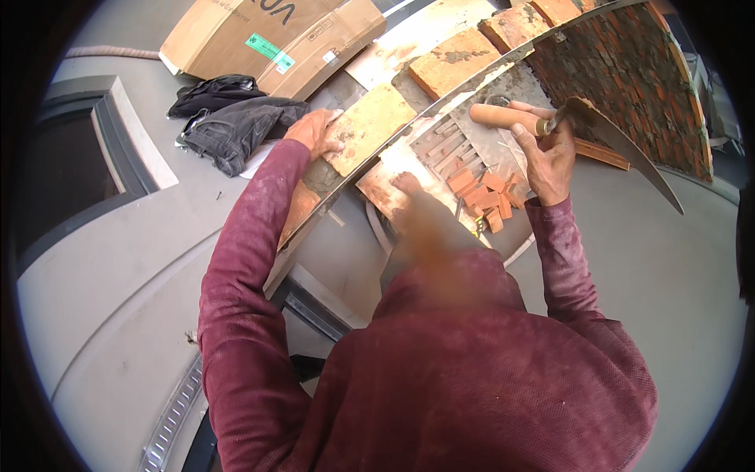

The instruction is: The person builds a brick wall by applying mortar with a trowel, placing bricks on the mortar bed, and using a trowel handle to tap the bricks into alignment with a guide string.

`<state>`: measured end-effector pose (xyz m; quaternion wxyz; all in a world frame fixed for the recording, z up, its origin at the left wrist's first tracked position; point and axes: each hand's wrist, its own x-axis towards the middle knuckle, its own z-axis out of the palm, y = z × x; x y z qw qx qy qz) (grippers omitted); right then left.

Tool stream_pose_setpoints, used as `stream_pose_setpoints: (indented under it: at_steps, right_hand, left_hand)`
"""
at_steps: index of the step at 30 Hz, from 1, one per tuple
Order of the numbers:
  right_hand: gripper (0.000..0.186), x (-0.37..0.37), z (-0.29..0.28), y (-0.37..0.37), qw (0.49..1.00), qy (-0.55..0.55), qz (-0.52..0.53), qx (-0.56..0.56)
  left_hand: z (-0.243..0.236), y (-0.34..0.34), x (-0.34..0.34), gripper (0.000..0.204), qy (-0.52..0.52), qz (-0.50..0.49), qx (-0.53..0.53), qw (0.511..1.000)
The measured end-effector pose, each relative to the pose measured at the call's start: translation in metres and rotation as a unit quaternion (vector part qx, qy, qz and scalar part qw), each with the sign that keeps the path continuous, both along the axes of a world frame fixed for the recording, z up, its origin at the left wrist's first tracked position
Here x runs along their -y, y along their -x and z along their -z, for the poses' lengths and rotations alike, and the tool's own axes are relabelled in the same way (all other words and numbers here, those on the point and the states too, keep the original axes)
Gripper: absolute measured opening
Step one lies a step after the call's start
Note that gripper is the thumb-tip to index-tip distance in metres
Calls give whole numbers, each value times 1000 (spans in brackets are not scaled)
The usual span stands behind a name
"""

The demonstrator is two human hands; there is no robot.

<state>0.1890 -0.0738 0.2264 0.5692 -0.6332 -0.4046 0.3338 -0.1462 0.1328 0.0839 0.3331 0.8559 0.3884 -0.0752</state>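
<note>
My left hand (314, 131) grips the near left end of a pale, mortar-smudged brick (370, 126) lying on the curved ledge. My right hand (546, 153), raised at the right, holds a trowel by its wooden handle (499, 116), with the long dark blade (633, 153) reaching down to the right. Grey mortar (324, 178) shows just below the pale brick, next to an orange brick (299, 208). More mortar-smeared bricks (452, 59) sit farther up the ledge, beside a long metal edge strip.
A cardboard box (236, 35) and dark clothing (236, 130) lie at the upper left, near a window frame (141, 157). Cut brick pieces (487, 197) rest on boards below, near my bare foot (407, 182). A curved brick-faced panel (621, 79) stands at the upper right.
</note>
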Motion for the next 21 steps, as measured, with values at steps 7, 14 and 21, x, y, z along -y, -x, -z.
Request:
stream_pose_setpoints:
  at_steps: [7,14,21]
  right_hand:
    - [27,21,11,6,999,42,-5,18]
    - [32,-1,-23,40,991,-3,-107,76]
    - [43,-93,-7,86,921,32,-288,258]
  left_hand:
    - [-43,25,-13,50,37,-34,5,999]
    - [-19,39,0,60,53,-82,-21,995]
    - [2,37,11,51,71,-111,26,991]
